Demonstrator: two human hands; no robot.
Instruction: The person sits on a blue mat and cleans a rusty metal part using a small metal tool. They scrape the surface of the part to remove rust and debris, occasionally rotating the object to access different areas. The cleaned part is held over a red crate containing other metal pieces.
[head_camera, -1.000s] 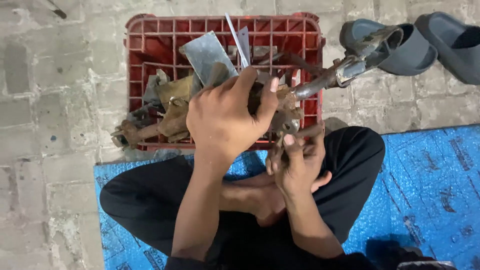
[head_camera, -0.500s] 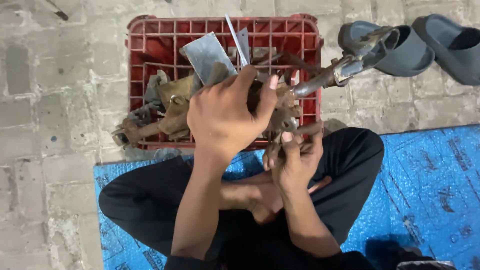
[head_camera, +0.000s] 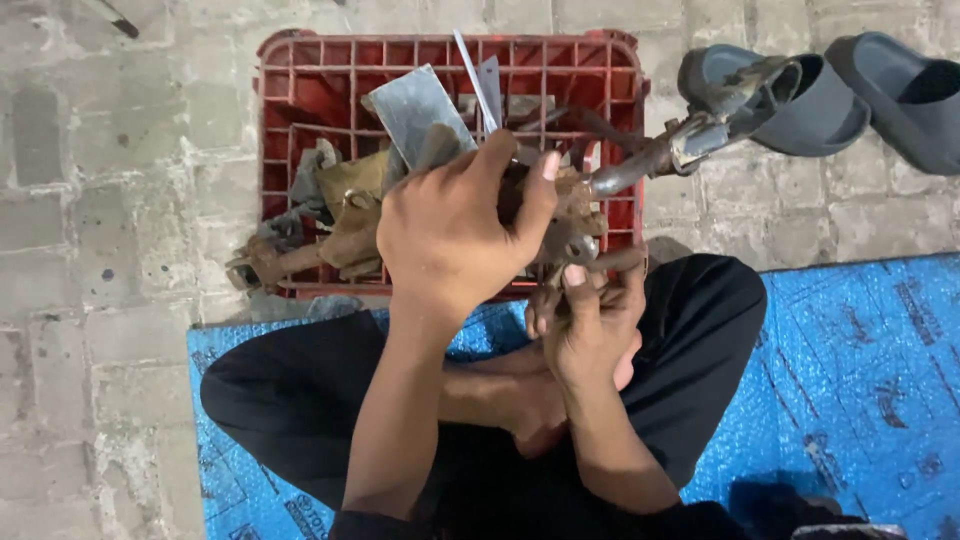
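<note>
Left hand (head_camera: 450, 235) clamped over the middle of a long rusty metal part (head_camera: 560, 215); fingers curled over its top, thumb wrapped down the near side. The part runs on both sides of the fist: one rusty end sticks out low to the left past the crate's corner, the other rises to the right as a grey rod ending in a bracket over the near slipper.

Right hand (head_camera: 590, 320) sits just below and to the right of the left, fingers bunched up against the underside of the same part, pinching a small piece there. What that piece is cannot be made out; it is hidden by the fingertips.

The part is held above the front edge of a red crate (head_camera: 300, 90), an open-grid plastic box standing on grey paving. Inside it: a flat grey plate (head_camera: 415, 110) leaning upright, a thin pale strip (head_camera: 470, 70) beside it, and more brown scrap to the left.

Two dark grey slippers (head_camera: 850, 95) lie on the paving, right of the crate.

Person sits cross-legged, black trousers, on a blue mat (head_camera: 860, 380) with dark printed markings, rectangular, spreading right.
</note>
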